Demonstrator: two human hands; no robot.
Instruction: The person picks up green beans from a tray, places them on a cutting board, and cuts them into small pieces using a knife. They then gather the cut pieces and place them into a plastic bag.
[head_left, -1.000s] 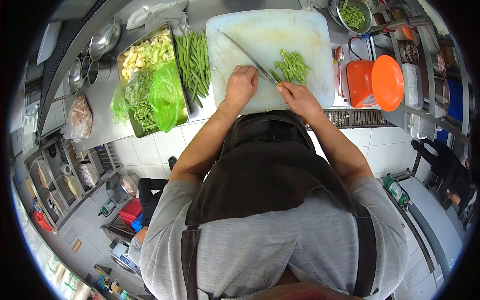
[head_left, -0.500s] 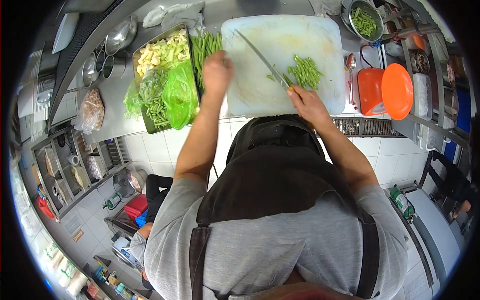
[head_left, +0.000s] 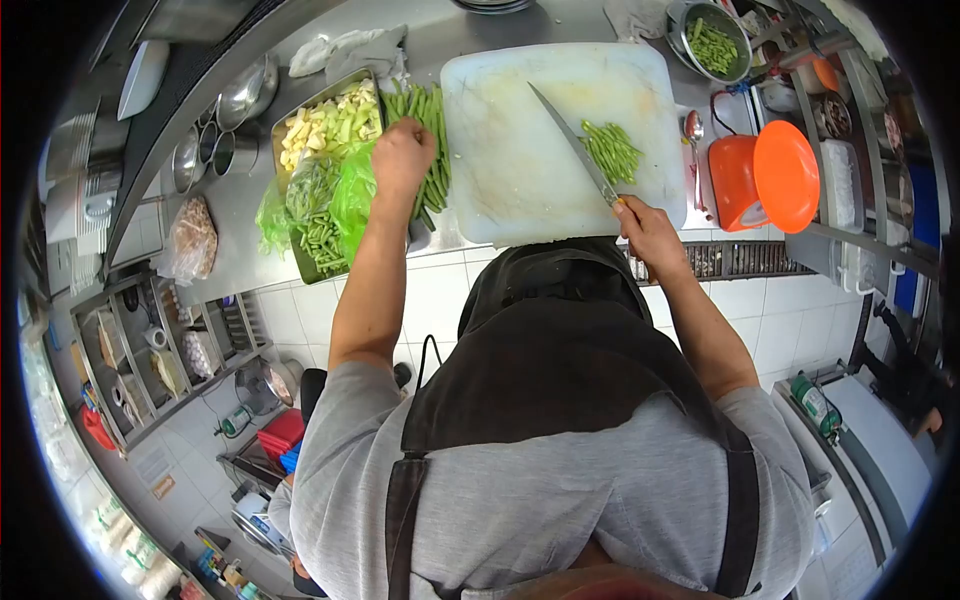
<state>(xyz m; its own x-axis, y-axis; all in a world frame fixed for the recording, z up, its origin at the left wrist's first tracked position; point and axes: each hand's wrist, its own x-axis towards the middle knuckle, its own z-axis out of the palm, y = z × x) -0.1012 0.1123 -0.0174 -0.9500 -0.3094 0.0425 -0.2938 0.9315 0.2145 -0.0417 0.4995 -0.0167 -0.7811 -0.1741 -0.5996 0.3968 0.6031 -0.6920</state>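
Note:
My right hand [head_left: 648,228] grips the handle of a long knife [head_left: 572,147], whose blade lies across the white cutting board [head_left: 520,170]. A small heap of cut green beans [head_left: 611,150] rests on the board just right of the blade. My left hand [head_left: 402,158] is off the board's left edge, fingers closed over a bundle of whole green beans [head_left: 432,130] lying on the steel counter. I cannot see whether the beans are lifted.
A metal tray [head_left: 322,262] left of the beans holds diced pale vegetables, chopped beans and a green plastic bag [head_left: 350,195]. A bowl of cut beans [head_left: 712,42] stands at the back right. An orange container with open lid [head_left: 765,178] and a spoon [head_left: 693,140] lie right of the board.
My left hand left the board and moved left onto the whole green beans. My right hand drew the knife back to the right, away from the cut pile.

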